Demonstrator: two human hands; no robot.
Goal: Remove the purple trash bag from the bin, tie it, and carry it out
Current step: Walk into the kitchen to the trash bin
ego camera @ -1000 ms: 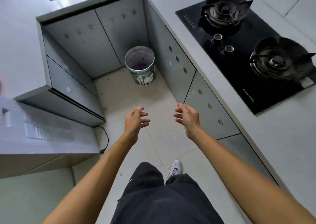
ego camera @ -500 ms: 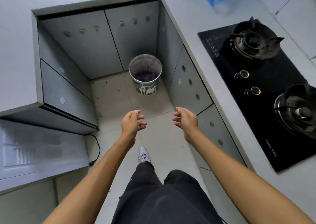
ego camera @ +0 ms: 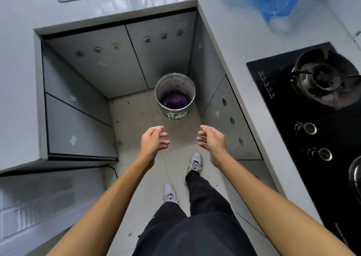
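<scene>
While both the left hand (ego camera: 154, 141) and right hand (ego camera: 212, 141) hover spread and empty, the purple trash bag (ego camera: 174, 101) seems crumpled low inside the bin (ego camera: 176, 115).

Tiled floor (ego camera: 136, 115) (bin (ego camera: 175, 107) upright)

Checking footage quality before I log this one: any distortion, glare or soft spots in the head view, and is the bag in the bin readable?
Head view: wide-angle bending curves the counter edges; soft glare on the countertop near the sink; corners look blurred, notably lower left. The purple trash bag sits dim but recognisable inside the bin. Left hand and right hand are sharp, both open.
</scene>
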